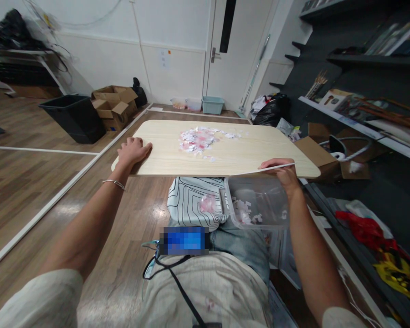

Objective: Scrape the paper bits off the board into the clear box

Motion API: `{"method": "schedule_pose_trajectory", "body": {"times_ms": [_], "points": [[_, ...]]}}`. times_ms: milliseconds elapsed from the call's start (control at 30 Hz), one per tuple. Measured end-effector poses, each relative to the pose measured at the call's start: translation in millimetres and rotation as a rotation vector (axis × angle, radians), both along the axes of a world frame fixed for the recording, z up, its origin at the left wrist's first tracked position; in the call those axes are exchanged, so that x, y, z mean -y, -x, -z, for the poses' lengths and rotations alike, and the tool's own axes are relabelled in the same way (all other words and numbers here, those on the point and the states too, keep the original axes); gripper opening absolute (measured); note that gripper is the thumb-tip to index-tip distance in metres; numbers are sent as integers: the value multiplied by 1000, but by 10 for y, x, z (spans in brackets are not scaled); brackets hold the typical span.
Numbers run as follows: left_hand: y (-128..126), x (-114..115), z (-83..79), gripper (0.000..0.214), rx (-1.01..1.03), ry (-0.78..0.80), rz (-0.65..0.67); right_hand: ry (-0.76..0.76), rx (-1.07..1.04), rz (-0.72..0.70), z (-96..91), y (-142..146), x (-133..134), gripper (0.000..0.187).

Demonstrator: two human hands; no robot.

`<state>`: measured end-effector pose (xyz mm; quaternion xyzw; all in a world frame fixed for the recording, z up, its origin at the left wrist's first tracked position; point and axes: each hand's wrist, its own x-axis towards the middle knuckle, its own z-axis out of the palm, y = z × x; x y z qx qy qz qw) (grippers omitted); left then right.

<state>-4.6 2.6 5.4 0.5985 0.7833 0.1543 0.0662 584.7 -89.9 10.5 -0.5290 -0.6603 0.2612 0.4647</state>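
Note:
A light wooden tabletop (pixel 259 150) stretches in front of me, with a heap of white and pink paper scraps (pixel 198 139) near its middle. My left hand (pixel 133 150) lies on the table's near left corner, fingers curled over the surface. My right hand (pixel 283 171) grips the rim of a clear plastic box (pixel 259 200) held just under the table's near edge. The box holds some paper scraps. A few pink scraps lie on the striped cloth (pixel 191 200) on my lap.
A black bin (pixel 73 116) and open cardboard boxes (pixel 116 107) stand on the wooden floor at left. Shelves with art supplies (pixel 372 114) line the right wall. Black bags (pixel 271 109) and small tubs (pixel 212 105) sit by the door. Coloured items (pixel 372 230) lie at right.

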Motion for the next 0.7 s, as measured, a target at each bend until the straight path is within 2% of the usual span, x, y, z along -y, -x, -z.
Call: {"method": "schedule_pose_trajectory", "body": {"times_ms": [500,700], "points": [[-35,29,-16,78,-26,-14,1,6,7,0,-10,3,-3,9],[-48,18,-7,80,-39,-14,-13,-38,-3,-25,-23,50,11,25]]}}
